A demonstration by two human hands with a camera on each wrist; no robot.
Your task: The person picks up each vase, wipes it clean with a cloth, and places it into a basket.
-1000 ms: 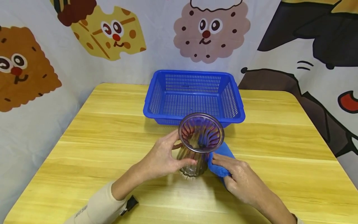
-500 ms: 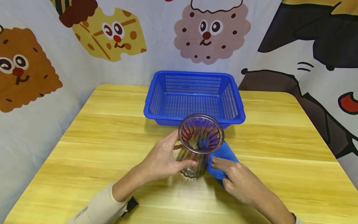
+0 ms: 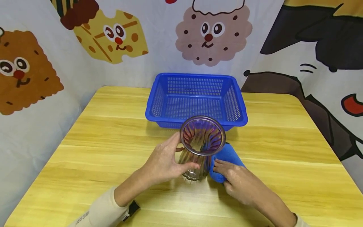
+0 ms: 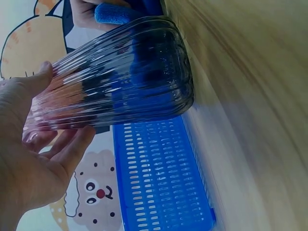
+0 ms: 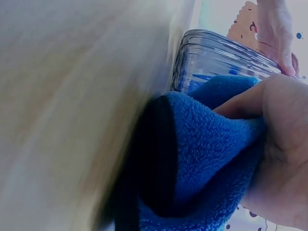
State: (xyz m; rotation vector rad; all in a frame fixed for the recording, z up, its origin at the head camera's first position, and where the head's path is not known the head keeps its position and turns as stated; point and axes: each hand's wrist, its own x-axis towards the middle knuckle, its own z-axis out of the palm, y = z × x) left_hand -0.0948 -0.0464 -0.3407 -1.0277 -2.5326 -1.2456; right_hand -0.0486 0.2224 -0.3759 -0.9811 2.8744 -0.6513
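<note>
A fluted, purple-tinted glass vase point(image 3: 204, 163) with a flared rim stands nearly upright, mouth facing up. My left hand point(image 3: 163, 160) grips its narrow middle from the left, thumb across the near side and fingers round the far side. In the left wrist view the ribbed body of the vase point(image 4: 120, 77) widens toward its base, close to the table; whether they touch I cannot tell. My right hand point(image 3: 241, 179) holds a bunched blue cloth point(image 3: 228, 156) against the vase's lower right side. Folds of the cloth point(image 5: 207, 144) fill the right wrist view, partly hiding the glass.
Behind the vase, a blue plastic basket point(image 3: 195, 120) with slotted walls stands on the wooden table point(image 3: 113, 135); nothing shows inside it. A curtain point(image 3: 164, 37) printed with cartoon food hangs round the table's back and sides.
My right hand has shifted slightly left along the vase's lower side, and more of the blue cloth shows beyond the fingers. The left hand and vase have hardly moved.
</note>
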